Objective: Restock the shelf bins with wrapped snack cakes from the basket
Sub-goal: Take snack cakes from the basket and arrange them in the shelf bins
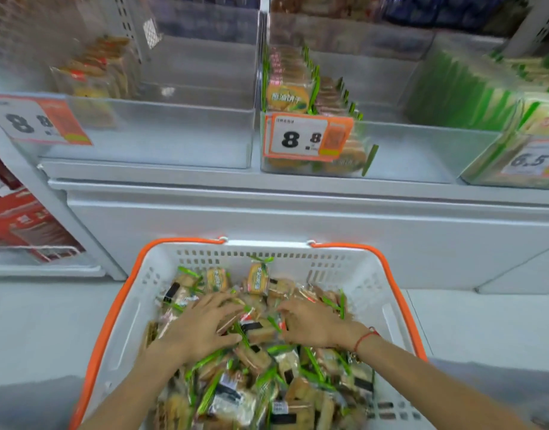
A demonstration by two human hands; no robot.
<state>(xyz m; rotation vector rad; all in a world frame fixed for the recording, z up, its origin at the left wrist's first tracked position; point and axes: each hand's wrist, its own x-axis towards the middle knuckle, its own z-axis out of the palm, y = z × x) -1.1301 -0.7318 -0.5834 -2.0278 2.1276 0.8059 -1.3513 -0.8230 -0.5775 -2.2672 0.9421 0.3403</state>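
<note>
A white basket [357, 271] with an orange rim sits on the floor below me, heaped with wrapped snack cakes [257, 380] in clear and green wrappers. Both my hands are down in the heap. My left hand [202, 324] lies spread over the cakes, fingers bent around a few of them. My right hand [310, 324] has its fingers curled into the pile and pinches some wrapped cakes. Above, a clear shelf bin [406, 150] holds a row of the same cakes [290, 88] behind an 8.8 price tag [304, 138].
A second clear bin [161, 135] at the left holds a few packs at its back. A bin of green-wrapped packs [484, 97] stands at the right with a 6.5 tag. A white shelf front [298, 218] rises behind the basket. Red boxes [22, 225] sit at the lower left.
</note>
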